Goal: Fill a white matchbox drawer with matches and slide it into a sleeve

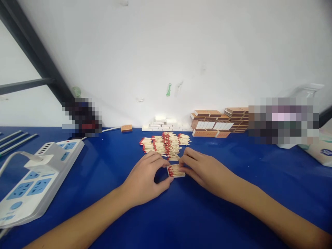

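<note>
A small white matchbox tray (177, 176) lies on the blue table, with red-headed matches (173, 169) in it, their heads to the left. My left hand (145, 178) grips the tray's left end between thumb and fingers. At the right end, my right hand (197, 166) has its fingers pinched on the matches' pale ends; the fingertips partly cover them. Just behind the tray spreads a large pile of loose matches (166, 143). Further back, white empty-looking trays (166, 126) are stacked against the wall.
Brown matchbox sleeves (212, 133) are stacked at the back right, and a single matchbox (126, 128) lies at the back left. A white power strip (49, 188) with a plugged-in adapter occupies the left side. A tissue pack (320, 147) sits far right. The wall (155, 52) bounds the back.
</note>
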Demonstrator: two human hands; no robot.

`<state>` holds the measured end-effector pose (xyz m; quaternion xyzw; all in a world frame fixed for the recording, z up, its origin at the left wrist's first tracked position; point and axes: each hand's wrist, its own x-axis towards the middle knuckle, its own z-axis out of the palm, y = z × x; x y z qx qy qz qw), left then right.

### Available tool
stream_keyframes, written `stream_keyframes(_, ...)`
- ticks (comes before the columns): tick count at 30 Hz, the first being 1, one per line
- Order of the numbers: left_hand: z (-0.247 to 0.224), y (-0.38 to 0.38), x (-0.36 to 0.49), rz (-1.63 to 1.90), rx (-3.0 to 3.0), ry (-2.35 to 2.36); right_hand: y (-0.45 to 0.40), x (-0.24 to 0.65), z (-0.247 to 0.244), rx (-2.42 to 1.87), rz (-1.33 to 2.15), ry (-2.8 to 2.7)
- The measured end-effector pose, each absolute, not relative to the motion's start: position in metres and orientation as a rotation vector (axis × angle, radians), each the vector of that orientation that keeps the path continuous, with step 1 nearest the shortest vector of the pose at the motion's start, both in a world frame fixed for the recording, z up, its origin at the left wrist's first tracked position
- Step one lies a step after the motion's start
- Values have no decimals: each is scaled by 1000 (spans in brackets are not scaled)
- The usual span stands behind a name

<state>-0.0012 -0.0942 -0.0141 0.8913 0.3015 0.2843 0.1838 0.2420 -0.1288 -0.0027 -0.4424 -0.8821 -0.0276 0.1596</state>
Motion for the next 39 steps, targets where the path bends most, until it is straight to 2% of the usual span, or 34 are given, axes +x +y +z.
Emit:
stream_keyframes(24, -14, -97, -2, 787, 2518, 819, -125, 248, -4, -1301, 97, -2334)
stream_keyframes(30, -13, -96, -2, 808, 2501, 853, -122, 250, -4, -1275, 363, -2281)
stream_keyframes(39, -13, -98, -1, 772, 2511, 807, -124, 242, -8, -1320, 576, -2159)
